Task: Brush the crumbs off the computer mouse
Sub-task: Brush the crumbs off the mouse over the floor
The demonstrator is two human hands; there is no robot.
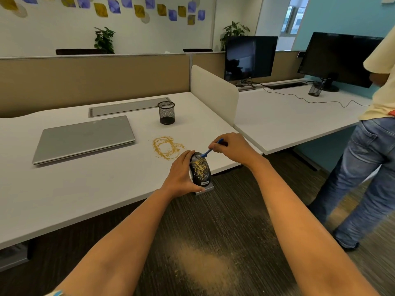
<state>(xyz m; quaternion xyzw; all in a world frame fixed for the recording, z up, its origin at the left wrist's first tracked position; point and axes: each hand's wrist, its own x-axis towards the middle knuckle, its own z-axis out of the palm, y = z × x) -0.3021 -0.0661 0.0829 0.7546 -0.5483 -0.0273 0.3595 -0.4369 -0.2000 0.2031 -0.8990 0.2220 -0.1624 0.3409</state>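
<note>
A black computer mouse [200,170] with yellow crumbs [200,164] over its back is held near the white desk's front edge. My left hand [181,176] grips it from the left side. My right hand [233,148] pinches a small blue brush [210,150], whose bristle end touches the far tip of the mouse. A ring of loose yellow crumbs [167,147] lies on the desk just beyond the mouse.
A closed grey laptop [85,138] lies left on the desk [64,189]; a black mesh pen cup [166,112] stands behind the crumbs. A white divider [213,90] separates the neighbouring desk with two monitors. A person in jeans [367,167] stands at right. Crumbs lie scattered on the carpet [205,265].
</note>
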